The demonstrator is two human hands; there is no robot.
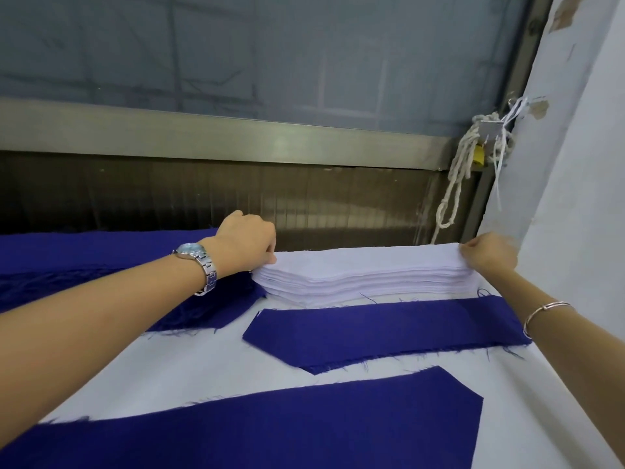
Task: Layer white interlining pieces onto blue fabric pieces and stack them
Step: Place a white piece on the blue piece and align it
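A thick stack of white interlining pieces (365, 275) lies at the far edge of the white table (189, 363). My left hand (248, 243) pinches the stack's top layer at its left end. At the right end my right hand (488, 253) pinches the top layer too. Just in front of the stack lies a blue fabric piece (382, 330) with a pointed left end. A larger blue fabric piece (270, 424) lies nearest me. A pile of more blue fabric (101, 262) sits to the left under my left forearm.
A metal window rail (220, 137) and a dark panel run behind the table. A knotted white rope with a yellow padlock (473, 157) hangs at the back right. A pale wall (581, 184) closes the right side.
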